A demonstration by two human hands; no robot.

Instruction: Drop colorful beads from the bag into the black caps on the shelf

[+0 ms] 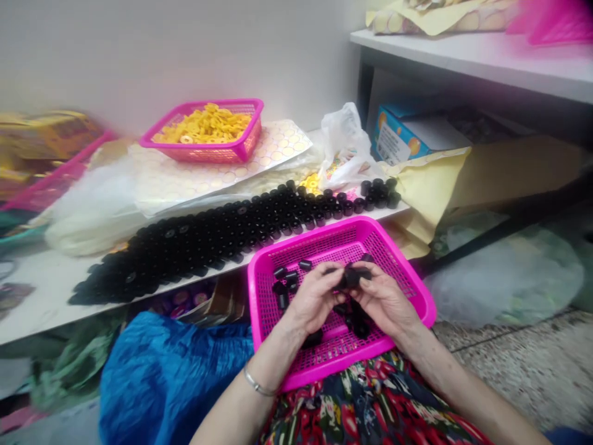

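Note:
My left hand (319, 296) and my right hand (382, 300) meet above a pink plastic basket (340, 368) on my lap. Between their closed fingers are small black cylinders (353, 277), held close together; their exact shape is partly hidden by my fingertips. More loose black cylinders (291, 278) lie in the basket, some on their sides. Behind the basket, many like pieces (241, 225) stand packed in rows along the white shelf.
A second pink basket (245, 148) holds yellow ring-like pieces (208, 123). Plastic bags (347, 148) and a blue box (393, 136) stand at the back. A blue bag (171, 371) hangs left of my lap. A white shelf (463, 59) juts out at upper right.

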